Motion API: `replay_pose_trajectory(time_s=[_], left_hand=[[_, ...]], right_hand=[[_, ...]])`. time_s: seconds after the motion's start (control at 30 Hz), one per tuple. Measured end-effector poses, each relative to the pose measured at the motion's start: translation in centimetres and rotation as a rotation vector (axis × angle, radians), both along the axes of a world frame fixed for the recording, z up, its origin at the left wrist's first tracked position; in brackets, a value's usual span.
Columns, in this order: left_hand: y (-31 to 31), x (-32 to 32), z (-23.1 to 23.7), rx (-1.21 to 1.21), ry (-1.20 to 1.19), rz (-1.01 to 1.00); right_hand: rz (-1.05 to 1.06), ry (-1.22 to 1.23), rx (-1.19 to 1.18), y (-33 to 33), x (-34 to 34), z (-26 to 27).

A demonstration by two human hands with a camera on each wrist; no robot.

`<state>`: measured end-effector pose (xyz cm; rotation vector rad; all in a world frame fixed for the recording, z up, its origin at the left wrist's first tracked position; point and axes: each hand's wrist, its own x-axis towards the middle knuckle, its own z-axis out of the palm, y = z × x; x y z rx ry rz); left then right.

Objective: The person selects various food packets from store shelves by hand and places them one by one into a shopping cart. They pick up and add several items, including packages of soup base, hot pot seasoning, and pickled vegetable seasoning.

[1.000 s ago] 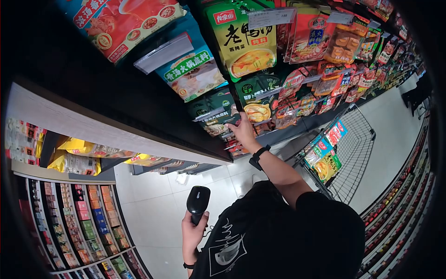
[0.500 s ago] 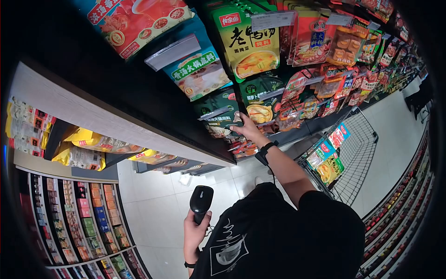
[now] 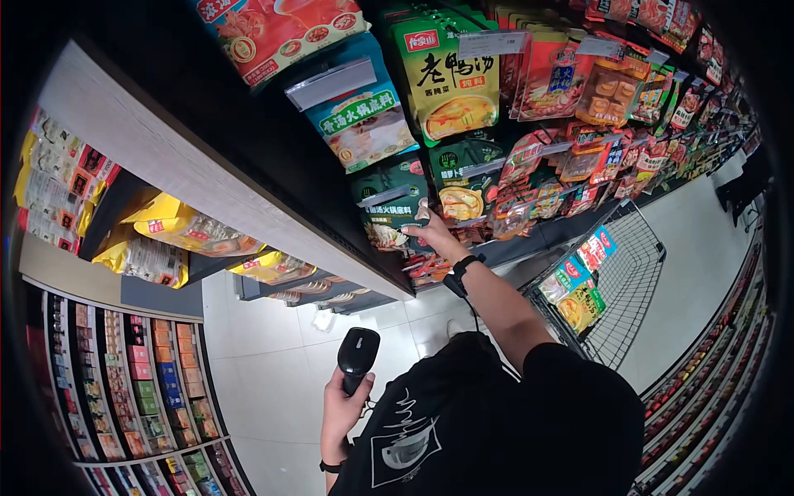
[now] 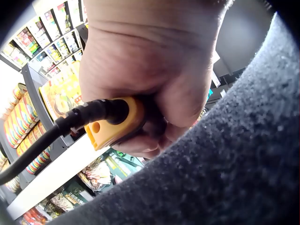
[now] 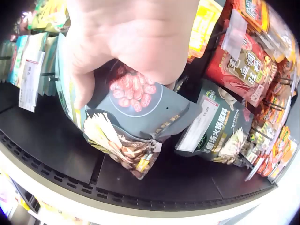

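Observation:
My left hand (image 3: 346,405) grips the handle of a black barcode scanner (image 3: 358,350), held upright over the floor. In the left wrist view, its yellow butt end (image 4: 119,123) and black cable stick out of the curled left hand (image 4: 145,61). My right hand (image 3: 435,236) pinches the edge of a dark green hotpot soup base packet (image 3: 392,207) on the lower row of the rack. In the right wrist view the right hand (image 5: 131,42) covers the top of a bent packet (image 5: 140,117) with a picture of red dates; the thumb is on its left side.
A wire shopping cart (image 3: 633,281) with several packets (image 3: 581,306) stands to the right. Hanging soup packets (image 3: 451,78) and price tags (image 3: 491,43) crowd the rack above. A pale shelf edge (image 3: 198,157) runs along the left, over yellow bags (image 3: 198,231).
The right hand has closed on the dark green packet, whose front now shows more fully and tilts toward me. The left hand keeps the scanner nearly still. The head view has shifted slightly.

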<state>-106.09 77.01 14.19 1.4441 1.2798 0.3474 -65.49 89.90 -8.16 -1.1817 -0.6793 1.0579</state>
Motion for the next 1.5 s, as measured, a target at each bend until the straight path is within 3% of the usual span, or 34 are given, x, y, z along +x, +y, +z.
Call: replay_pose_trajectory(time_s=[0.17,0.3,0.43,0.57,0.7,0.8,0.9,1.17,1.37,1.5], left_hand=[[-0.5,-0.4,0.3,-0.013,-0.023,-0.001],[-1.0,-1.3,0.2,-0.008,-0.018,0.011],[-1.4,-2.0,0.6,-0.013,-0.009,0.052],[-1.8,-3.1,0.0,-0.002,0.007,0.085],[-1.9,-3.7,0.1,-0.015,-0.004,0.096],[-1.9,-4.2,-0.3,-0.010,-0.046,0.102],[-1.8,-4.7,-0.7,0.007,-0.094,0.105],[-1.4,-7.4,-1.5,0.017,-0.045,0.064],[-0.5,-11.0,-8.0,-0.016,0.171,-0.083],[-0.2,-11.1,-11.2,-0.089,0.241,-0.262]], right_hand=[[0.052,-0.115,-0.175,0.6,-0.1,-1.0],[-0.132,-0.146,-0.098,1.0,-0.9,-1.3],[-0.157,-0.301,-0.017,0.4,0.0,-0.8],[-0.041,-0.283,-0.118,-2.1,0.3,2.7],[0.063,-0.263,-0.165,-3.6,1.5,2.0],[0.128,-0.231,-0.140,-6.2,0.7,5.7],[0.177,-0.101,-0.203,-7.3,0.5,3.7],[0.076,0.090,-0.281,-15.8,-5.3,2.4],[-0.128,0.135,-0.358,-24.7,-7.9,10.7],[-0.322,0.156,-0.352,-32.2,-5.4,11.3]])
